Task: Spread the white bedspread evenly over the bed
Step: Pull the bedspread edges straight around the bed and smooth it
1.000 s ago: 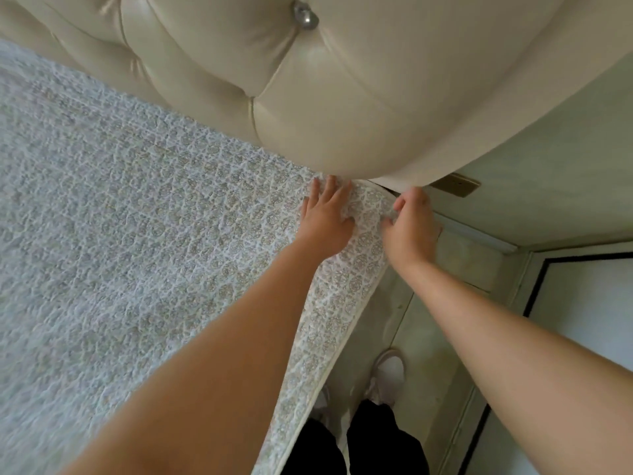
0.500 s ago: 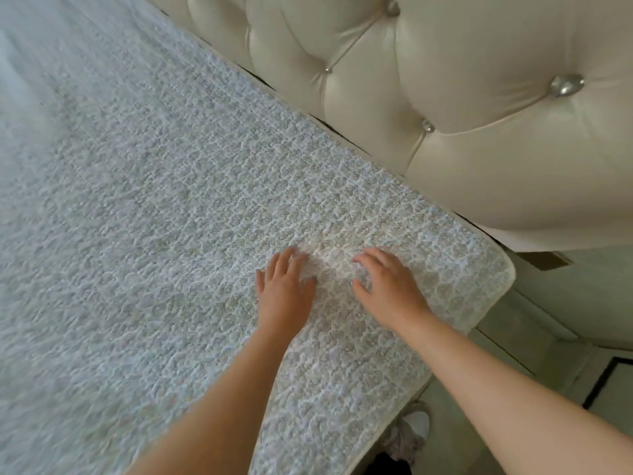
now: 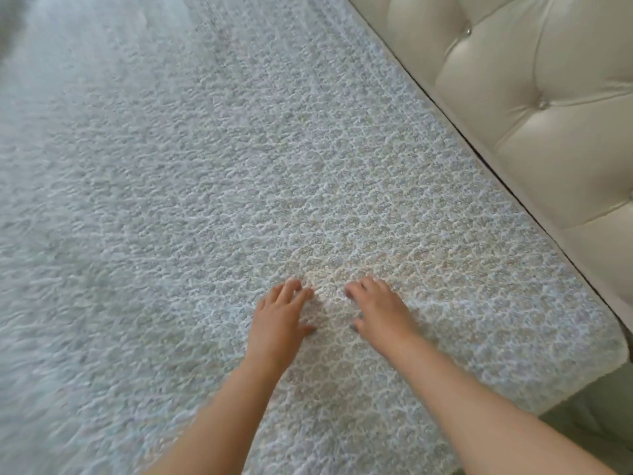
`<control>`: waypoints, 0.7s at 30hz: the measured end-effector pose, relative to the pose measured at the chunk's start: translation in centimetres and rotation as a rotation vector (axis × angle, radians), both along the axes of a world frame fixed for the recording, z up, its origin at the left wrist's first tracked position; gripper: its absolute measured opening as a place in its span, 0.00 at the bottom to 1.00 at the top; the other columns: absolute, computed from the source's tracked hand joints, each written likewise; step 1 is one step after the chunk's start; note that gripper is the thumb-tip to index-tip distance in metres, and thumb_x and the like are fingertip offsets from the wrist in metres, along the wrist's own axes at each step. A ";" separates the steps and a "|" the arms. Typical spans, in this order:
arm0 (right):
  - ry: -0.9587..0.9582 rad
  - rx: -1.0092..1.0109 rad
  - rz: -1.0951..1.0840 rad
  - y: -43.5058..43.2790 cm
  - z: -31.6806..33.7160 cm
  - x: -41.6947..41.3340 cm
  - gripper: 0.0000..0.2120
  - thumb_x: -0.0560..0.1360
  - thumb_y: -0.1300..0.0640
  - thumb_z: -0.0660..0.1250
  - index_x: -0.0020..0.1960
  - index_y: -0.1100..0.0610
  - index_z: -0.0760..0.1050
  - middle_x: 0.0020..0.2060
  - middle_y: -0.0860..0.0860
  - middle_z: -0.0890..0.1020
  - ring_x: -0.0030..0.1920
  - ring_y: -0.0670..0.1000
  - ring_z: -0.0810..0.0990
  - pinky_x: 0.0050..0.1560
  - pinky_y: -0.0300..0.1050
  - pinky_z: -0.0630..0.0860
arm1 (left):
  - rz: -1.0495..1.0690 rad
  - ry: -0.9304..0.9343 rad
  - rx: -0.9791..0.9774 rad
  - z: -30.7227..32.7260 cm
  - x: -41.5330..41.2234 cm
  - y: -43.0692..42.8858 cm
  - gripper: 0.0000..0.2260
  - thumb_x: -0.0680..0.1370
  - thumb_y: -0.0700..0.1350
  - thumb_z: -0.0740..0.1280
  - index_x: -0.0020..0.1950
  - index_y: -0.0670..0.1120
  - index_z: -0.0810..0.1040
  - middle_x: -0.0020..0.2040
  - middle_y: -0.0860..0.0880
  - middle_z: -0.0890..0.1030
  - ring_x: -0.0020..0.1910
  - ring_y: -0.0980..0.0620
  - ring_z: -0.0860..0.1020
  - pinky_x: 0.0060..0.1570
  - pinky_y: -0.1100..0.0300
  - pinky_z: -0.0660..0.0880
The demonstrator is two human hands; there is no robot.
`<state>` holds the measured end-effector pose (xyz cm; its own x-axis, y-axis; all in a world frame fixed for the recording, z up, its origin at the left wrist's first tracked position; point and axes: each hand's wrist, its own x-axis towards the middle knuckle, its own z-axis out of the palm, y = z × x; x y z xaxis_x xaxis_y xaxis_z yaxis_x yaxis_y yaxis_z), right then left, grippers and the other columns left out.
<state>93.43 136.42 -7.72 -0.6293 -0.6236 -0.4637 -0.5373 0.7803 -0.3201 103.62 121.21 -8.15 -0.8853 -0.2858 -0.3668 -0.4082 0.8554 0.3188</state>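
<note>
A: Where is the white bedspread [image 3: 239, 166]?

B: It covers the bed across nearly the whole view. Its textured surface looks flat, with no big folds that I can make out.

A: And the hands?

B: The left hand [image 3: 279, 325] and right hand [image 3: 380, 313] both lie palm down on it, near each other but apart. The fingers are loosely extended and press on the cloth without gripping it.

A: What about the edges?

B: The far edge runs diagonally just beside the cream tufted headboard [image 3: 548, 114], with a thin dark gap between them. To the right of the hands the bedspread ends in a rounded corner [image 3: 613, 351] that drops over the side of the bed.

A: Is there room to move?

B: To the left and ahead there is open bedspread with nothing lying on it. On the right the headboard stands as a wall, with a shiny button [image 3: 542, 104] set in its padding. A pale strip of floor [image 3: 589, 423] shows below the corner.
</note>
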 end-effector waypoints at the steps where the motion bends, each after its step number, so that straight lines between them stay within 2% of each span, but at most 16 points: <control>1: -0.016 0.014 -0.018 -0.3 0.1 -0.1 0.16 0.74 0.53 0.70 0.59 0.51 0.71 0.55 0.47 0.75 0.55 0.49 0.75 0.57 0.43 0.75 | 0.010 0.003 0.012 0.1 -0.2 0.0 0.24 0.73 0.57 0.68 0.68 0.58 0.68 0.70 0.57 0.67 0.71 0.53 0.63 0.72 0.55 0.62; 4: -0.083 0.032 -0.132 -1.4 0.8 -1.6 0.06 0.77 0.51 0.66 0.50 0.53 0.74 0.47 0.48 0.79 0.44 0.47 0.78 0.44 0.39 0.77 | 0.058 0.044 0.037 0.1 -1.0 -0.2 0.17 0.76 0.57 0.65 0.63 0.57 0.72 0.64 0.58 0.71 0.64 0.54 0.67 0.68 0.57 0.65; 6: -0.042 0.002 -0.233 -1.8 0.8 -4.0 0.07 0.79 0.53 0.61 0.51 0.55 0.75 0.47 0.48 0.78 0.41 0.47 0.78 0.38 0.37 0.75 | 0.074 0.084 0.056 -0.1 -1.6 0.0 0.13 0.78 0.55 0.63 0.61 0.56 0.73 0.64 0.57 0.71 0.63 0.54 0.67 0.67 0.57 0.64; 9: 0.070 -0.043 -0.419 -1.7 0.4 -9.1 0.07 0.80 0.56 0.60 0.54 0.56 0.74 0.51 0.49 0.74 0.41 0.48 0.78 0.39 0.38 0.76 | 0.095 0.133 0.133 -0.3 -3.4 0.9 0.16 0.78 0.53 0.64 0.66 0.55 0.70 0.70 0.54 0.66 0.71 0.50 0.62 0.73 0.52 0.58; 12: 0.074 -0.115 -0.711 -1.1 -0.5 -14.7 0.04 0.78 0.59 0.62 0.53 0.55 0.70 0.53 0.51 0.76 0.40 0.48 0.77 0.38 0.40 0.75 | 0.137 0.153 0.200 -1.2 -6.8 2.2 0.23 0.78 0.55 0.64 0.72 0.56 0.64 0.76 0.54 0.57 0.77 0.48 0.51 0.76 0.48 0.48; 15: -0.052 -0.338 -1.115 0.2 -1.2 -19.5 0.16 0.77 0.63 0.62 0.63 0.53 0.66 0.52 0.53 0.78 0.34 0.47 0.77 0.30 0.38 0.73 | 0.160 0.158 0.198 -2.1 -10.8 4.0 0.26 0.78 0.56 0.63 0.74 0.57 0.60 0.79 0.54 0.50 0.78 0.50 0.44 0.75 0.50 0.39; 16: -0.098 -0.435 -1.219 0.7 -1.5 -20.9 0.21 0.77 0.65 0.62 0.67 0.52 0.64 0.49 0.54 0.79 0.32 0.46 0.77 0.29 0.38 0.73 | 0.161 0.163 0.201 -2.4 -12.1 4.6 0.26 0.78 0.55 0.63 0.75 0.58 0.60 0.79 0.54 0.48 0.78 0.50 0.43 0.75 0.50 0.37; 19: -0.246 -0.685 -1.393 1.9 -2.0 -25.1 0.32 0.75 0.70 0.58 0.75 0.49 0.55 0.33 0.54 0.79 0.24 0.46 0.76 0.27 0.38 0.74 | 0.148 0.182 0.224 -2.9 -16.5 6.3 0.25 0.78 0.50 0.64 0.73 0.60 0.61 0.79 0.54 0.45 0.78 0.48 0.39 0.74 0.47 0.35; 21: -0.336 -0.787 -1.432 2.3 -1.9 -27.0 0.33 0.76 0.70 0.58 0.75 0.48 0.54 0.32 0.54 0.79 0.24 0.46 0.77 0.27 0.36 0.76 | 0.119 0.178 0.229 -2.9 -18.7 7.1 0.25 0.77 0.46 0.64 0.71 0.62 0.62 0.79 0.54 0.44 0.77 0.48 0.37 0.72 0.47 0.30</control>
<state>66.43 138.75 -9.65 -0.8032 0.1991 -0.5614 0.5912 0.1508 -0.7923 84.89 128.27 -11.06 -0.9067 -0.3191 -0.2760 -0.4217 0.7028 0.5729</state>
